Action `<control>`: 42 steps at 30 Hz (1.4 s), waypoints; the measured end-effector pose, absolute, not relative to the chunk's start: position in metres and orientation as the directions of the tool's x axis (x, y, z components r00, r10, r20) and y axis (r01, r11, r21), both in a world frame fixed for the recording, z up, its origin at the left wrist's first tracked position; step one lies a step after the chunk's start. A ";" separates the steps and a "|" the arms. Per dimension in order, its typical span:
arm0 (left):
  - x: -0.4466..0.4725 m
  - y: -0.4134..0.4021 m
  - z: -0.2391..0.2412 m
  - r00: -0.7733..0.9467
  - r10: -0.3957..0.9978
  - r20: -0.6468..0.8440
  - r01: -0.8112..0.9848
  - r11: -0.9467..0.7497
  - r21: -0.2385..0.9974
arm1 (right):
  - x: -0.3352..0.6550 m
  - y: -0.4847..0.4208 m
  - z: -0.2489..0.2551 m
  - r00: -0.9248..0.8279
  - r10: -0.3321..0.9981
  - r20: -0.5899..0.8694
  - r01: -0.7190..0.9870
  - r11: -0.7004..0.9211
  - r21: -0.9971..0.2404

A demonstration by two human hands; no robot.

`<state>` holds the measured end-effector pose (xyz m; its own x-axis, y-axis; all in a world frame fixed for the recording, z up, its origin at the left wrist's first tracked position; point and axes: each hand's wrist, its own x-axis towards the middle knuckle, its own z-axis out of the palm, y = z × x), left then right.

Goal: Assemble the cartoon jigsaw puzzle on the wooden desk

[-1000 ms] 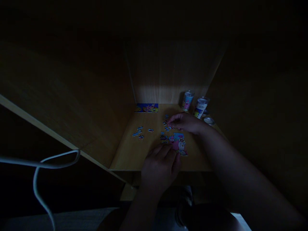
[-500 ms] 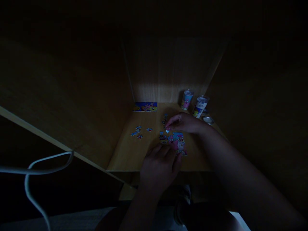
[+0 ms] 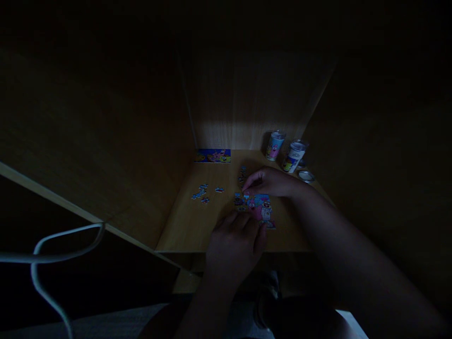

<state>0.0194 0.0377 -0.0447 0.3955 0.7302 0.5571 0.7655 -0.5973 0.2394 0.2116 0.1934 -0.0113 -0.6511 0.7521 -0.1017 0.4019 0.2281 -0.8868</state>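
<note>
A partly joined cartoon jigsaw puzzle (image 3: pixel 260 207) lies near the front of a wooden shelf. Between thumb and finger, my right hand (image 3: pixel 263 181) pinches a light-blue puzzle piece (image 3: pixel 246 194) at the puzzle's upper edge. My left hand (image 3: pixel 235 235) lies over the puzzle's lower left part, fingers spread and hiding some of it. Just beyond the right hand sit several loose puzzle pieces (image 3: pixel 242 174). More loose pieces (image 3: pixel 200 192) are scattered to the left, with a single piece (image 3: pixel 219 189) between the groups.
A printed picture card (image 3: pixel 213 156) lies against the back panel. Two clear-topped cans (image 3: pixel 275 146) (image 3: pixel 294 156) stand at the back right, beside a round metal lid (image 3: pixel 305 176). Wooden walls enclose both sides. A white cable (image 3: pixel 52 301) loops at lower left.
My right hand has brought the light-blue piece slightly down, onto the gap at the puzzle's upper edge. The left hand stays nearly in place.
</note>
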 end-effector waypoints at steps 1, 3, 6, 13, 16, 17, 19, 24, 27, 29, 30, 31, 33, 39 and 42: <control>0.019 0.038 -0.045 0.396 0.732 0.555 0.766 -0.596 0.240 | 0.212 0.193 -0.012 -0.654 0.749 -0.106 0.399 0.222 -0.890; 0.019 0.038 -0.045 0.396 0.732 0.555 0.763 -0.598 0.244 | 0.211 0.193 -0.012 -0.660 0.742 -0.120 0.398 0.211 -0.893; 0.019 0.038 -0.047 0.392 0.728 0.563 0.758 -0.602 0.251 | 0.211 0.193 -0.014 -0.658 0.742 -0.127 0.402 0.203 -0.893; 0.020 0.038 -0.048 0.389 0.730 0.562 0.768 -0.594 0.240 | 0.211 0.195 -0.018 -0.653 0.749 -0.108 0.420 0.241 -0.875; 0.019 0.039 -0.047 0.392 0.731 0.558 0.767 -0.595 0.241 | 0.211 0.196 -0.019 -0.659 0.743 -0.117 0.441 0.256 -0.860; 0.019 0.039 -0.047 0.394 0.731 0.557 0.766 -0.597 0.241 | 0.211 0.196 -0.019 -0.656 0.747 -0.109 0.448 0.270 -0.852; 0.020 0.039 -0.047 0.396 0.729 0.558 0.765 -0.598 0.238 | 0.211 0.195 -0.019 -0.647 0.759 -0.078 0.462 0.308 -0.832; 0.019 0.038 -0.047 0.392 0.713 0.582 0.755 -0.611 0.239 | 0.212 0.198 -0.018 -0.555 0.831 0.041 0.525 0.388 -0.758; 0.019 0.038 -0.048 0.395 0.708 0.585 0.759 -0.610 0.226 | 0.216 0.203 -0.019 -0.350 0.914 0.206 0.621 0.392 -0.679; 0.018 0.037 -0.049 0.406 0.706 0.580 0.764 -0.611 0.210 | 0.219 0.206 -0.020 -0.251 0.919 0.304 0.675 0.391 -0.625; 0.018 0.037 -0.049 0.410 0.701 0.583 0.763 -0.614 0.201 | 0.220 0.207 -0.021 -0.233 0.914 0.332 0.699 0.395 -0.597; 0.018 0.037 -0.049 0.412 0.695 0.590 0.763 -0.617 0.193 | 0.220 0.207 -0.021 -0.233 0.909 0.344 0.721 0.399 -0.566; 0.018 0.037 -0.047 0.405 0.677 0.614 0.764 -0.620 0.181 | 0.220 0.206 -0.022 -0.260 0.907 0.330 0.753 0.405 -0.519; 0.018 0.036 -0.046 0.391 0.672 0.629 0.776 -0.608 0.168 | 0.217 0.201 -0.019 -0.376 0.902 0.214 0.709 0.428 -0.560; 0.019 0.036 -0.048 0.381 0.670 0.637 0.778 -0.605 0.170 | 0.217 0.199 -0.017 -0.478 0.871 0.118 0.645 0.439 -0.626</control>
